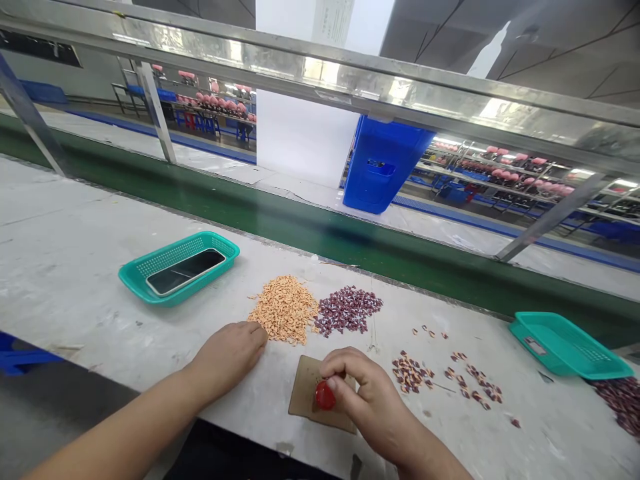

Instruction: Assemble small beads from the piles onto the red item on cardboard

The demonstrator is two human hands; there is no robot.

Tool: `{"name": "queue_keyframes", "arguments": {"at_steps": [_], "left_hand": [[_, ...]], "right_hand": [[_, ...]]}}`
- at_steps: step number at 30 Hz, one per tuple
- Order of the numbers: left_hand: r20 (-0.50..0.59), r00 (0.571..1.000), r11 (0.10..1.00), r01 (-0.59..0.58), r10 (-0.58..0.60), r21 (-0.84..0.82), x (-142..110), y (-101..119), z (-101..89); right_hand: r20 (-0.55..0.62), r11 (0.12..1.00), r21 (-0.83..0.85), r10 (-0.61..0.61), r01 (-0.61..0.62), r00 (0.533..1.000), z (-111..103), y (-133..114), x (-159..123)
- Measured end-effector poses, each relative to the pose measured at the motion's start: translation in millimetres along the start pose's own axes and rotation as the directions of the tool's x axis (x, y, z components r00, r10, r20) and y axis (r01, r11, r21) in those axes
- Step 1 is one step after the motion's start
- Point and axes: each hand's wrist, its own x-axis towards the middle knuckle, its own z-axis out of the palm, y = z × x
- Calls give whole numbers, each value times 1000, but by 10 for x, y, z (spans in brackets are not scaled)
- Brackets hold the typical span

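My left hand [236, 348] rests at the near left edge of a pile of small tan pieces [284, 309]. Its fingers are curled together, and whatever is between them is hidden. With thumb and finger, my right hand [361, 395] grips a small red round object [325, 395], perhaps a cap, over a brown cardboard square [306, 387]. Beside the tan pile lies a heap of small dark purple pieces [349, 310]. To the right of my right hand is a cluster of two-coloured tan and purple pieces [411, 372].
A green basket [131, 288] holding a phone [186, 272] stands at the left. More two-coloured pieces [474, 380] are scattered at right, near another green basket [565, 343] and dark purple pieces [620, 400]. Behind runs a green belt [300, 227] below a metal frame with a blue bin [383, 163].
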Motion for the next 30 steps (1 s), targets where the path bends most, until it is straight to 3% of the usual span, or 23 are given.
{"name": "queue_keyframes", "arguments": {"at_steps": [4,13,21,30], "left_hand": [[-31,999,998,30,-32,-53,-40,62,-36],[-51,997,998,55,-57,-41,-14,-121,-75],[-16,1000,999,19,-19,42,159,0,2],[-5,1000,999,12,-12,53,153,60,-14]], "right_hand": [[38,998,62,7,-9,999,112,-58,6],[-48,987,160,15,-7,999,146,20,-35],[-64,990,142,9,0,998,162,-73,-58],[-80,982,184,43,-28,996,186,-53,-90]]}}
